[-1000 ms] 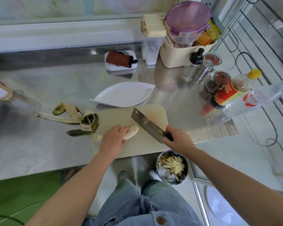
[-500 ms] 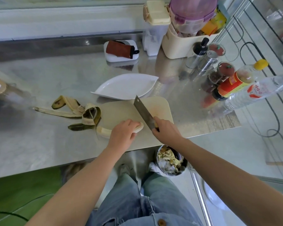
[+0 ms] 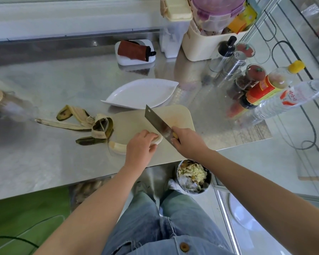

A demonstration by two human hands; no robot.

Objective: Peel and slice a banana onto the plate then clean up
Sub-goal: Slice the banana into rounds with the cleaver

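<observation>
A peeled banana (image 3: pixel 118 147) lies across the near edge of the beige cutting board (image 3: pixel 133 124). My left hand (image 3: pixel 141 148) holds it down, fingers curled over its right part. My right hand (image 3: pixel 187 140) grips the handle of a cleaver (image 3: pixel 156 120), whose blade stands right beside the banana's right tip. The white leaf-shaped plate (image 3: pixel 142 93) sits just behind the board with nothing on it. The banana peel (image 3: pixel 88 124) lies spread on the steel counter to the left of the board.
Bottles and spice jars (image 3: pixel 261 89) crowd the counter's right end, behind them a cream bin (image 3: pixel 206 45) with containers. A white dish with a brown pouch (image 3: pixel 134 52) stands at the back. A pail of scraps (image 3: pixel 192 176) sits on the floor below the counter's edge.
The cleaver has swung from the board's right side in to the banana's right tip. My left hand has slid a little to the right along the banana.
</observation>
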